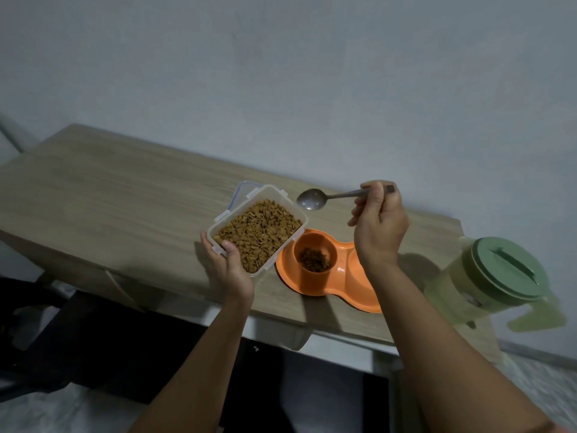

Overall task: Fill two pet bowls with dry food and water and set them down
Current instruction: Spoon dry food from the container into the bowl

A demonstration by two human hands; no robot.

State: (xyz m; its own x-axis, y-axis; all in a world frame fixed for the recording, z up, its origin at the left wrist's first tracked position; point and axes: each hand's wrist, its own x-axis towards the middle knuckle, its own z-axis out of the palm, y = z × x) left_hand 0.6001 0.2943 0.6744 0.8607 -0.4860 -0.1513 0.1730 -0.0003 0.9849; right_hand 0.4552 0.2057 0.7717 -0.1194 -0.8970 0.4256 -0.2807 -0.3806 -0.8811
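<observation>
Against a plain grey wall (281, 73) stood a wooden table (109, 195). At its right end sat a green-lidded pitcher (496, 276), and left of it an orange double bowl (327, 276) with kibble in one well. The left hand (231, 270) gripped a kibble tub (259, 232); the right hand (379, 223) pinched an empty spoon (312, 199).

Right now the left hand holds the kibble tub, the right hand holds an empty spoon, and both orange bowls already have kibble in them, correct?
Not quite: the head view shows kibble in only one bowl. What shows of the other bowl holds none. The left hand does hold the tub, the right hand the empty spoon.
</observation>
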